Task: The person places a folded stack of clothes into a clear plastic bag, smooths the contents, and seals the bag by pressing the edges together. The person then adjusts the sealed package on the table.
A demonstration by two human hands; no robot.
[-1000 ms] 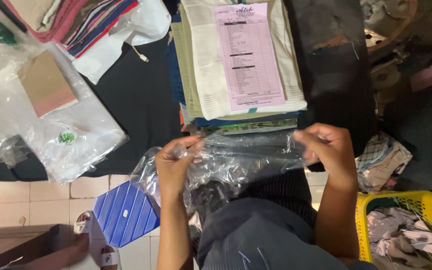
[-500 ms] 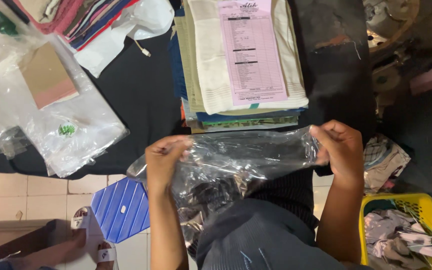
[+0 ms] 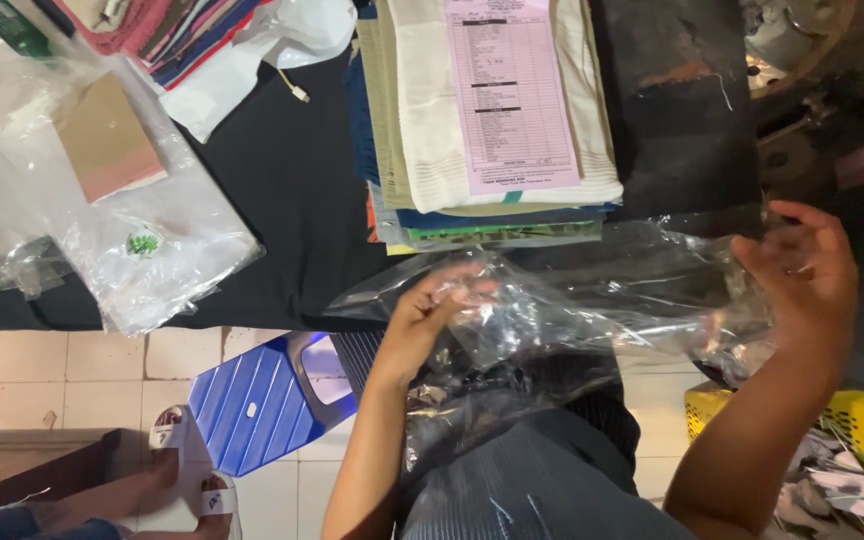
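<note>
Stretching clear plastic bag, folded cloth stack beside

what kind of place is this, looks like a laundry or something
Likely a laundry or garment packing spot: a stack of folded cloth topped by a pink slip, clear packing bags on the dark table, and both hands opening a clear plastic bag.

Both forearms are seen bare, no sleeves reaching the wrists. The left hand and right hand are uncovered: no gloves, rings or watch can be made out. A dark grey garment with thin pale pinstripes is worn over the lap and torso; its cut cannot be told. The rest of the body is not shown.
</note>
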